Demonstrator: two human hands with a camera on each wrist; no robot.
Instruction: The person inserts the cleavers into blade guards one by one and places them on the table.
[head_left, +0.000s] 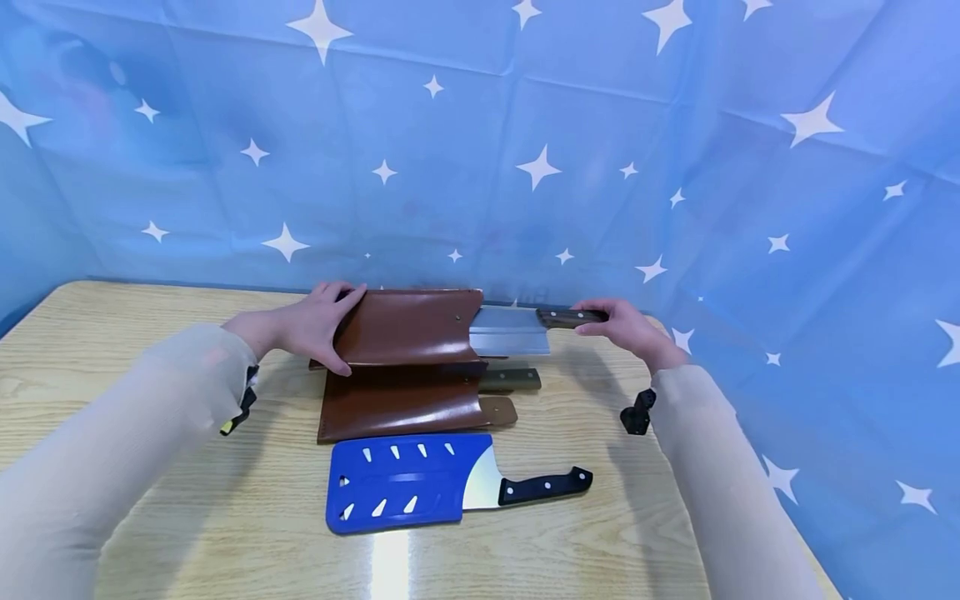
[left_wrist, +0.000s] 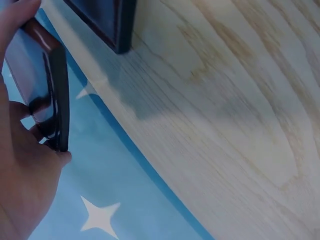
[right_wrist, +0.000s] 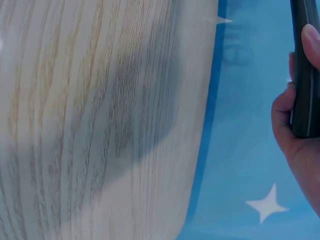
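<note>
My left hand grips the left end of a brown leather sheath, lifted a little above the table; in the left wrist view its dark edge sits between my thumb and fingers. A cleaver blade sticks partway out of the sheath's right side. My right hand holds the cleaver's dark wooden handle, seen close in the right wrist view. Below lies a second brown sheath with a knife handle showing.
A cleaver with a black handle lies nearer me in a blue plastic guard. The wooden table ends at a blue star-patterned backdrop close behind and to the right. Bare wood lies to the left.
</note>
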